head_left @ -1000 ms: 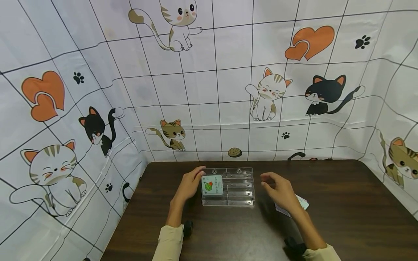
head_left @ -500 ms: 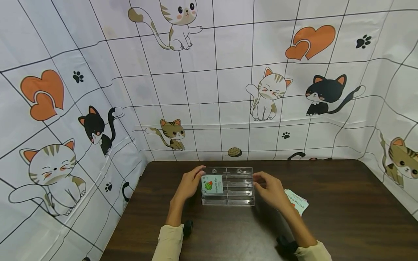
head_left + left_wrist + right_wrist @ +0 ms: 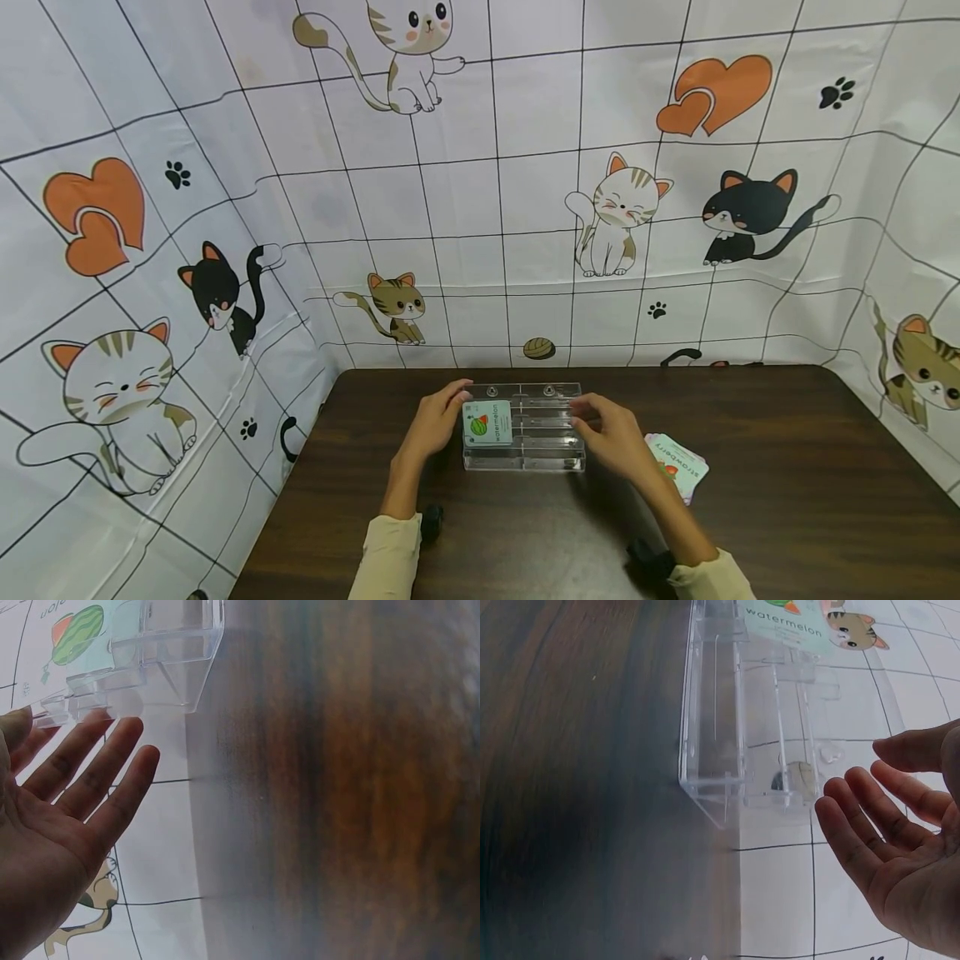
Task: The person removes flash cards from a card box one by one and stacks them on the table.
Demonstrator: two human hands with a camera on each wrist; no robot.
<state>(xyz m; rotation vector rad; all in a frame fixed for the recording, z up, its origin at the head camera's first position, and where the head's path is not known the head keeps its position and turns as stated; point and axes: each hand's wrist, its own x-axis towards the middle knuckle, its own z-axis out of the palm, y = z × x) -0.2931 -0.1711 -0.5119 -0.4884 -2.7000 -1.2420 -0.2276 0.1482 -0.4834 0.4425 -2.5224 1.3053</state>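
A clear plastic tiered rack (image 3: 551, 458) stands on the table. A watermelon card (image 3: 487, 423) leans in its upper left part, with its picture facing out. My left hand (image 3: 433, 427) is at the rack's left side; in the left wrist view its fingers (image 3: 112, 765) are extended close under the rack's edge, and whether they touch is unclear. My right hand (image 3: 613, 433) is at the right side, fingertips near the upper tiers. The right wrist view shows its fingers (image 3: 855, 817) loosely bent and spread from the thumb, nothing between them.
Several cards lie in a loose pile to the right of the right forearm, a strawberry card (image 3: 682, 462) on top. The dark wooden table (image 3: 795, 483) ends at a white curtain (image 3: 465, 250) printed with cats. Dark bands circle both wrists.
My right hand has moved left from near the card pile to the rack's right side, uncovering the strawberry card. The left hand, rack and watermelon card hold their places.
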